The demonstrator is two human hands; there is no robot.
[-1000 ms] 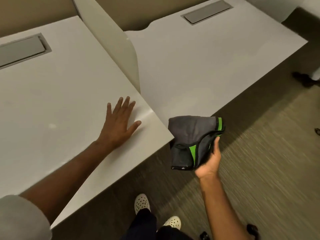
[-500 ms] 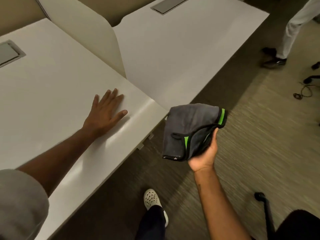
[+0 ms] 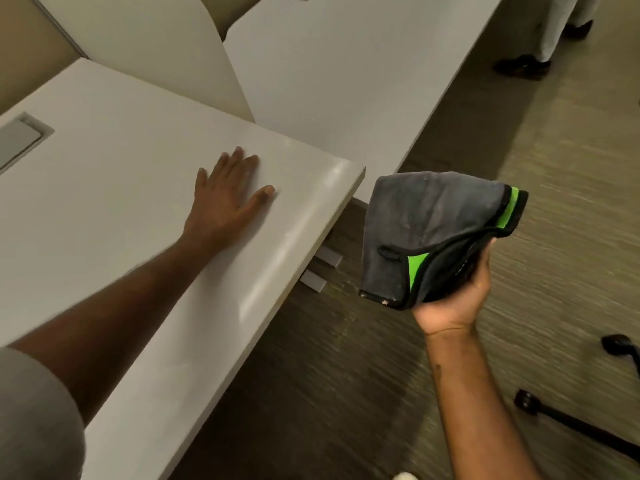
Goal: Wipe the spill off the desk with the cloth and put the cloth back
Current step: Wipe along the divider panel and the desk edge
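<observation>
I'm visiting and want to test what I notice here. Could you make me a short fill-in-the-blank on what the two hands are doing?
1. The right hand holds a folded grey ____.
2. The cloth's trim is black and ____.
3. The left hand lies flat on the white ____.
4. The cloth is held over the ____, beside the desk.

Missing words: cloth; green; desk; floor

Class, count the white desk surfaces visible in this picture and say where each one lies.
2. The near desk lies under the flat left hand; the far desk lies beyond the curved divider. Others may lie outside the frame.
</observation>
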